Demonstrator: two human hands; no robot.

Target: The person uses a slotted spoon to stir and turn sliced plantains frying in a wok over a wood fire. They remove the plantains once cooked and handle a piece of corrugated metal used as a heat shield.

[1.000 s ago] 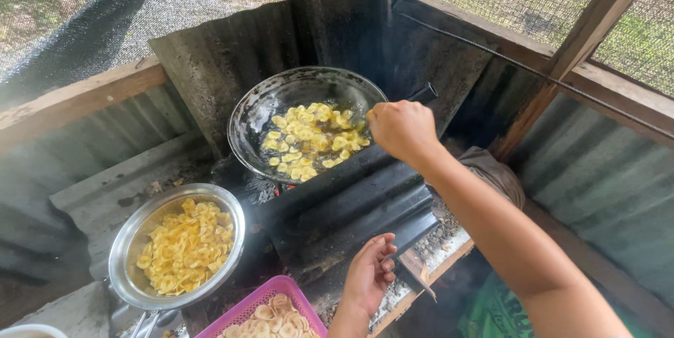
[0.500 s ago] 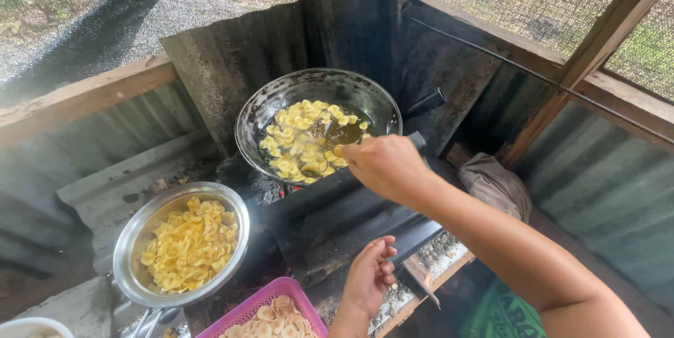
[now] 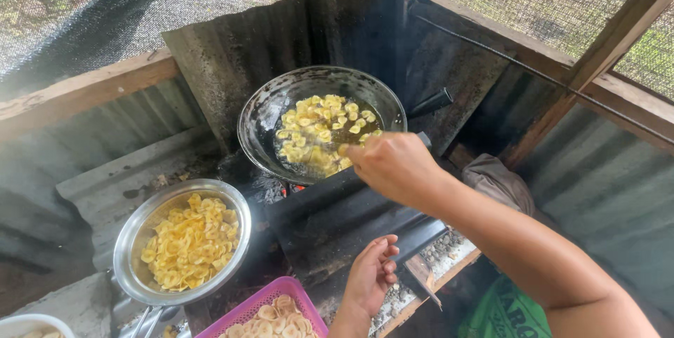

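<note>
A dark round frying pan sits on a blackened stove and holds pale yellow slices in oil. My right hand hovers over the pan's near rim with its fingers curled shut; whatever it may hold is hidden. My left hand rests flat on the stove's front edge, fingers loosely apart and holding nothing. Left of the stove, a metal bowl is filled with fried yellow chips.
A pink basket of pale raw slices stands at the bottom edge, and a white bowl is at the bottom left. Corrugated metal sheets and wire mesh wall in the stove. A grey cloth lies to the right.
My right hand has drawn back from above the middle of the pan to its near rim. My left hand has stayed on the stove edge. The view has shifted slightly.
</note>
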